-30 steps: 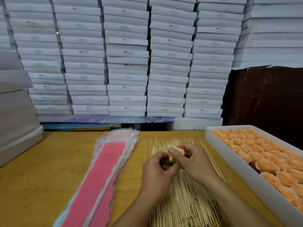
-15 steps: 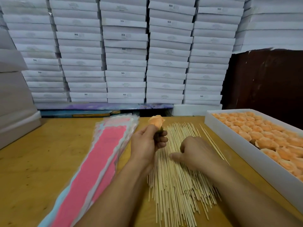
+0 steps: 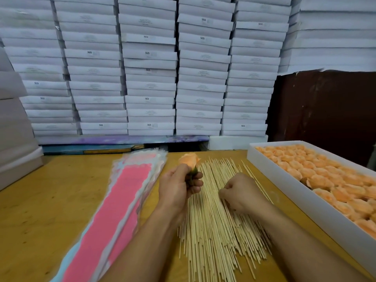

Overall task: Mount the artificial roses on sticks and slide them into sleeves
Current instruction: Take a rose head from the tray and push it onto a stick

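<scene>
My left hand (image 3: 179, 185) grips an orange artificial rose (image 3: 189, 159) by its green base, bloom pointing up and away. My right hand (image 3: 241, 192) rests with curled fingers on a wide pile of thin wooden sticks (image 3: 213, 220) spread over the table; its fingertips are down among the sticks and I cannot see whether one is pinched. A stack of pink and pale blue sleeves (image 3: 120, 204) lies to the left of the sticks. A white box (image 3: 305, 202) at the right holds several orange roses (image 3: 317, 171).
The wooden table (image 3: 50, 200) carries everything. Tall stacks of white flat boxes (image 3: 150, 68) fill the back, with more grey boxes (image 3: 16, 139) at the left edge. A dark brown panel (image 3: 325, 106) stands behind the rose box.
My hands came apart: the left lifted the rose up and to the left, the right dropped onto the stick pile. Over the last half second they have hardly moved.
</scene>
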Available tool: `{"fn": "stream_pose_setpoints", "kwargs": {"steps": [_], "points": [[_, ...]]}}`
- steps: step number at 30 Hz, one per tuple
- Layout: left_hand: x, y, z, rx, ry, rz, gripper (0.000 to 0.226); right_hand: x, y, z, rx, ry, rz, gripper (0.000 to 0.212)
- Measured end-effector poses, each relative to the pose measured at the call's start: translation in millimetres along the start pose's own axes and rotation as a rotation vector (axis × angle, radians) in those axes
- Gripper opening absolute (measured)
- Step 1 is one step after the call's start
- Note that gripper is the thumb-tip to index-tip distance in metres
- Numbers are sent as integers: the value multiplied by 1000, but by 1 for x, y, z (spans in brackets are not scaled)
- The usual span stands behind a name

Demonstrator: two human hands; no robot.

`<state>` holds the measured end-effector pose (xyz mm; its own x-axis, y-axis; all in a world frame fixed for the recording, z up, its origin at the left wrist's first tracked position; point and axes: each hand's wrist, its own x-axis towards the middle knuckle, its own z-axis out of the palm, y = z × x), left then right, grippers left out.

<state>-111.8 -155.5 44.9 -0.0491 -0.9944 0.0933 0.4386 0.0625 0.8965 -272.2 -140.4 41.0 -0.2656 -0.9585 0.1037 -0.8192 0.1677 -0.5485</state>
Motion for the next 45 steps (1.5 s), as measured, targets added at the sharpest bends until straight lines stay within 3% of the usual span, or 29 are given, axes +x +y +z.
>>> {"fn": "stream_pose_setpoints", "kwargs": {"steps": [6,11,16,21,23,26,32,36,41,45], "points": [[0,-1,0,16,7,0,20,-2,8,-7,309,-49,26,22],[1,-3,-2,25,10,-4,20,-3,9,-10,319,-25,51,30],[3,-3,-2,-47,17,-51,18,-4,7,-14,598,-45,81,5],[4,6,-5,-358,-17,-181,21,-12,-2,-24,859,-158,67,27],[4,11,-6,-465,-49,-222,29,-17,-6,-25,852,-140,-1,19],[4,17,-8,-547,-78,-247,29,-25,-10,-28,837,-142,-138,29],[3,24,-11,-649,-105,-254,34,-42,-25,-30,967,-317,-235,26],[2,28,-10,-684,-129,-238,38,-50,-29,-27,897,-452,-271,53],[0,33,-9,-717,-135,-230,28,-54,-35,-21,763,-314,-396,25],[-1,35,-9,-731,-123,-205,28,-56,-37,-24,800,-278,-381,20]]}}
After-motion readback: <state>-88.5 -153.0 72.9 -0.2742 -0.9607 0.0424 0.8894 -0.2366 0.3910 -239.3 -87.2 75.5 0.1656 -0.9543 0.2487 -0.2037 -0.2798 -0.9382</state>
